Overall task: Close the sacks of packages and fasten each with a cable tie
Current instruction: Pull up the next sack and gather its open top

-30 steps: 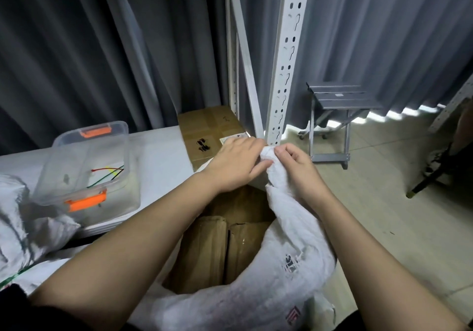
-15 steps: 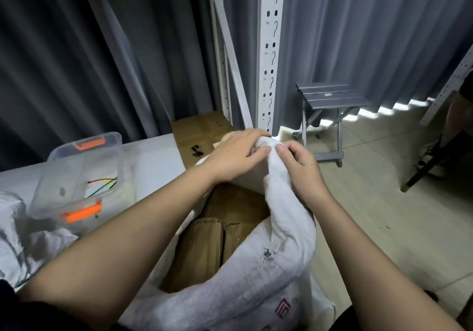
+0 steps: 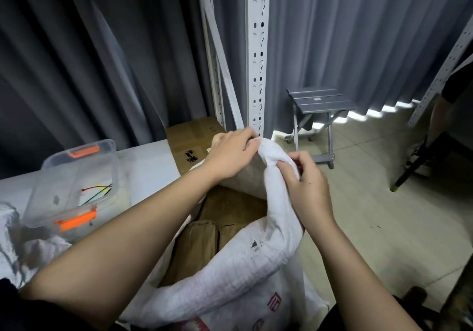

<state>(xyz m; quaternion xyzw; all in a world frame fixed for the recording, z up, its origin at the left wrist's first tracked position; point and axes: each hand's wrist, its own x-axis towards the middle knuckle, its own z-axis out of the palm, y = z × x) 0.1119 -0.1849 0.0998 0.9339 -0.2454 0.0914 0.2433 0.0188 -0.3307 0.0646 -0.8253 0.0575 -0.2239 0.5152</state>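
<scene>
While the sack (image 3: 230, 274) stands open at six o'clock, both hands work its far rim, up near the centre of the view. The left hand (image 3: 231, 155) has its fingers curled over the top of the bunched white cloth, and the right hand (image 3: 305, 190) pinches the rim just beside it, at about four o'clock from the left. Holding the two grips close together looks meant to gather the mouth into a neck narrow enough for a tie. Brown packages (image 3: 204, 243) still show through the gap below the hands, so the mouth is far from shut, and most of the near rim lies slack.

A clear box (image 3: 74, 184) with orange clips sits on the white table (image 3: 151, 169) at nine o'clock. Thin coloured ties (image 3: 98, 192) lie inside it, within reach of the left arm, probably kept there so one can be taken once the neck is formed. Neither hand holds a tie yet. Another white sack (image 3: 15, 231) lies at the left edge. A grey stool (image 3: 320, 100) stands at two o'clock, well apart.
</scene>
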